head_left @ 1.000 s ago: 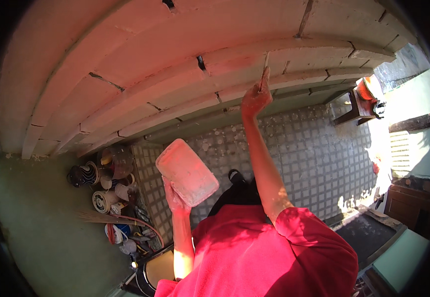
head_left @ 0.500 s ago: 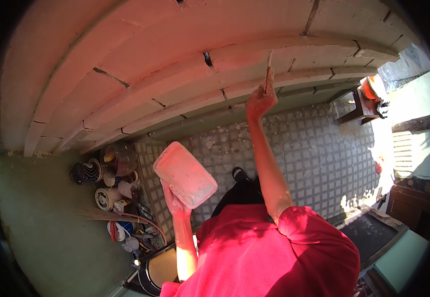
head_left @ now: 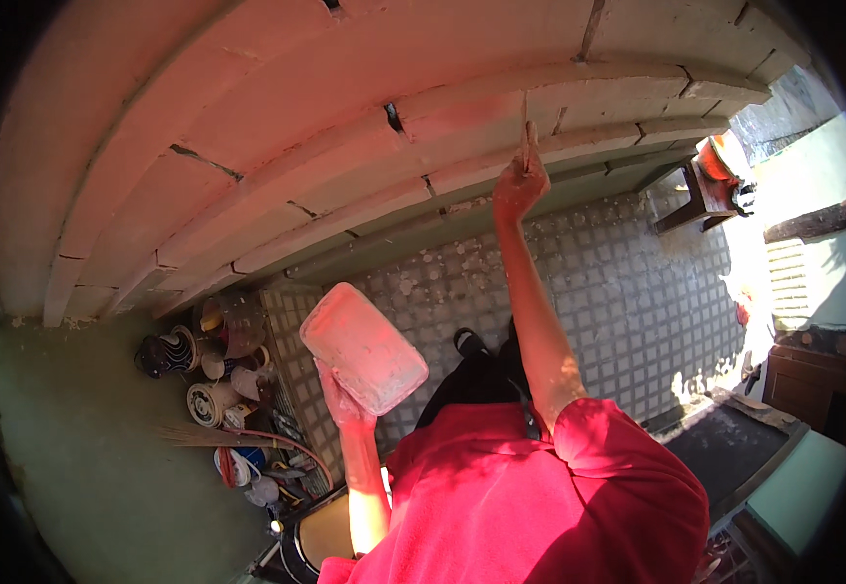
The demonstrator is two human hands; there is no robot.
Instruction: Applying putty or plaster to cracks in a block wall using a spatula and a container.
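Note:
My left hand (head_left: 346, 401) grips the lower left side of a rectangular, pale plastic tub (head_left: 364, 348), smeared with whitish paste and tilted. What the tub holds, if anything, cannot be made out. Ahead, my right hand (head_left: 521, 188) is closed round a thin putty knife (head_left: 526, 131), which I see almost edge-on. Its narrow blade points up at the pale wall (head_left: 471, 112), built of long courses with dark open joints. The tip is at or very close to the wall surface; contact is unclear.
Several buckets, including a white bucket (head_left: 206, 404), stand with tools and a straw broom (head_left: 194, 437) at the left. A wooden stool (head_left: 692, 200) bearing an orange bowl (head_left: 715, 162) is at the far right. Below lies a tiled floor (head_left: 627, 282); a dark countertop (head_left: 724, 457) stands right.
My right hand has shifted slightly right along the wall, and the putty knife stands more upright. My left hand still holds the tub in nearly the same place. The whole view has turned a little.

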